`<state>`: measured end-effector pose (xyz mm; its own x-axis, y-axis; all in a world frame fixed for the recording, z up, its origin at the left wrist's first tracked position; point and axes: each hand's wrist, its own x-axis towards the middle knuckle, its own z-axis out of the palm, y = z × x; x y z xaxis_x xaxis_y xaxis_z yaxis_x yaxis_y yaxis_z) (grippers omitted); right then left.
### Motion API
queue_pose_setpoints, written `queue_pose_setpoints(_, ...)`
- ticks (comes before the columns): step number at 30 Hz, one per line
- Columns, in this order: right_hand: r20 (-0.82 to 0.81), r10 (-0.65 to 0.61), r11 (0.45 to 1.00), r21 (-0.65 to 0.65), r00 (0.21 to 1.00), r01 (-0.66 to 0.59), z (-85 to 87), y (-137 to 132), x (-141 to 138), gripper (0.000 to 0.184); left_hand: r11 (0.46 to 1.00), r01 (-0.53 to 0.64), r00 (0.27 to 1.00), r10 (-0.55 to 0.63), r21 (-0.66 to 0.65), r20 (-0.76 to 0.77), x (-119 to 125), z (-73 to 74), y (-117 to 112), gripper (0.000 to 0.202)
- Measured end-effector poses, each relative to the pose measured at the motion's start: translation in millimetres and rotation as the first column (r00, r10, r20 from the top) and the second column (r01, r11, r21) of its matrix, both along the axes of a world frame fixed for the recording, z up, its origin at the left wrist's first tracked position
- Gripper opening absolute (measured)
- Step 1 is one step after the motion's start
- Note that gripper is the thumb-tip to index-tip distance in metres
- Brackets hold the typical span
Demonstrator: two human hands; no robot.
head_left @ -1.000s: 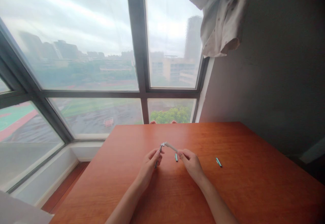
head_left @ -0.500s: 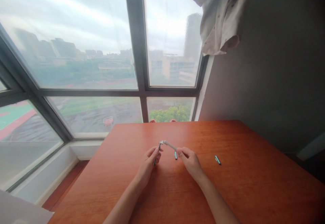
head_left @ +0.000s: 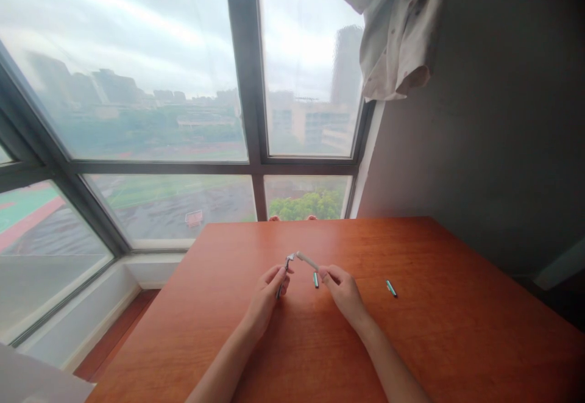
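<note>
Pale stick newly apart from razor, long axis slanted, tip up-left

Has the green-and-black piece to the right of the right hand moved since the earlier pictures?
No: against the table's far right corner, the green-and-black piece lies in the same spot.

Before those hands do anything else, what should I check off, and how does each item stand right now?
1. Left hand holding the razor: ok.
2. Right hand holding the pale stick: ok.
3. Razor and stick apart: ok, a narrow gap shows between their ends.
4. Small green piece beside the right hand lying on the table: ok.
5. Second green piece, farther right, also on the table: ok.
6. Stick's end clean: cannot tell, too small.
</note>
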<state>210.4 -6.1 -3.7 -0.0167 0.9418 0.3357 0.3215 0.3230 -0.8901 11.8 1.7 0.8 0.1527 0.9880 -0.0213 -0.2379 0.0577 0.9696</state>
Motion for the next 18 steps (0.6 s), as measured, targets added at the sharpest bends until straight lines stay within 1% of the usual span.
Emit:
queue_pose_setpoints(4,0.013,0.028,1.0,0.008,1.0,-0.028,0.3,-0.8,-1.0,0.044,1.0,0.005,1.0,-0.005,-0.013,-0.003,0.0,0.5,-0.3,0.038)
queue_pose_setpoints(13,0.028,-0.015,1.0,0.006,1.0,0.014,-5.6,1.0,0.1,0.045,1.0,0.015,1.0,-0.015,-0.01,0.001,-0.7,-0.2,-0.2,0.037)
queue_pose_setpoints(18,0.003,-0.009,1.0,-0.005,1.0,0.009,0.3,-1.4,-0.5,0.042,1.0,-0.009,1.0,0.009,0.006,-0.014,-1.5,-1.8,0.1,0.034)
